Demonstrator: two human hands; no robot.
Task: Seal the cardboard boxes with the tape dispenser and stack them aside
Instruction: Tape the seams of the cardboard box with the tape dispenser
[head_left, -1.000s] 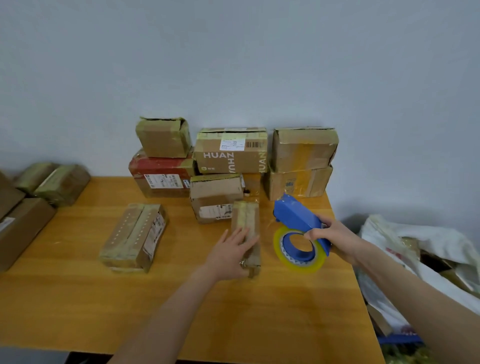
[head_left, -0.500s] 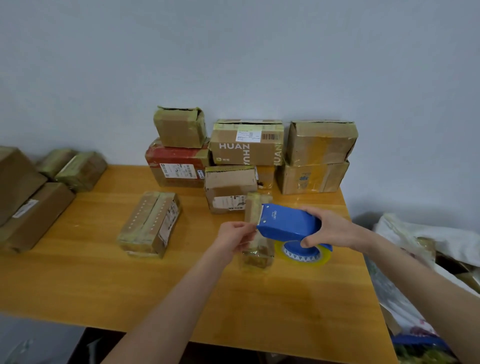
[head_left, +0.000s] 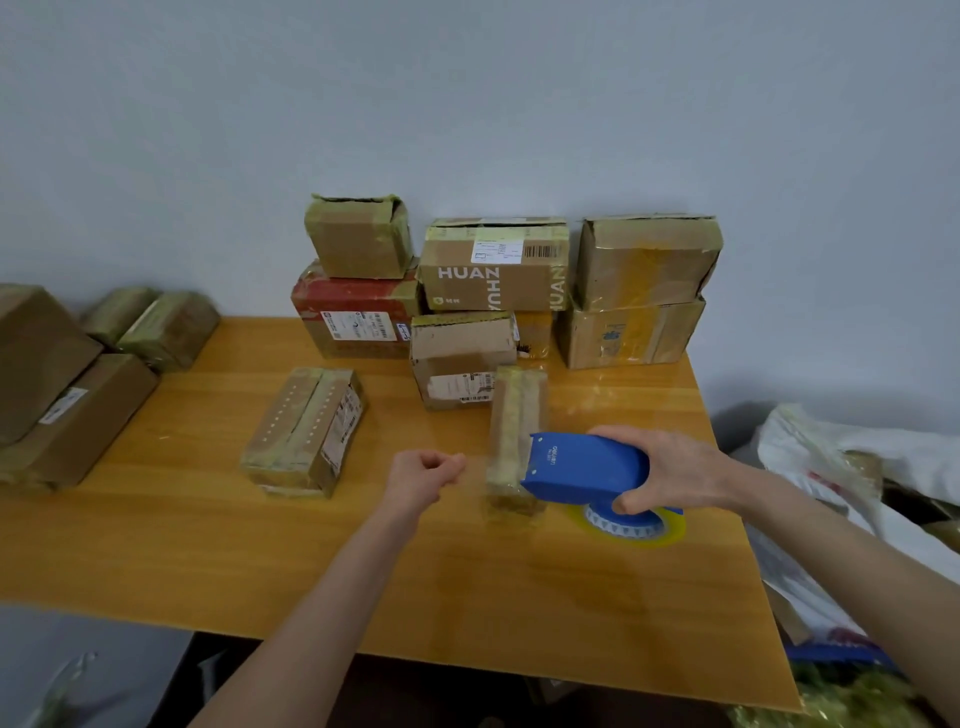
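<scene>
Your left hand (head_left: 423, 475) hovers over the wooden table (head_left: 467, 582), fingers curled and thumb against the forefinger, just left of the narrow taped box (head_left: 514, 415). Whether it pinches a tape end cannot be told. The blue tape dispenser (head_left: 587, 467) sets its front edge over the box's near end. Your right hand (head_left: 670, 470) grips the dispenser body from above.

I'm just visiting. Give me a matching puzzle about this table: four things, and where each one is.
1 tape dispenser
2 red box
3 narrow box
4 HUAN box

A under a small box
B in the right hand
C at the dispenser's front edge
D back row, middle, on top

Pairs: 1-B, 2-A, 3-C, 4-D
</scene>
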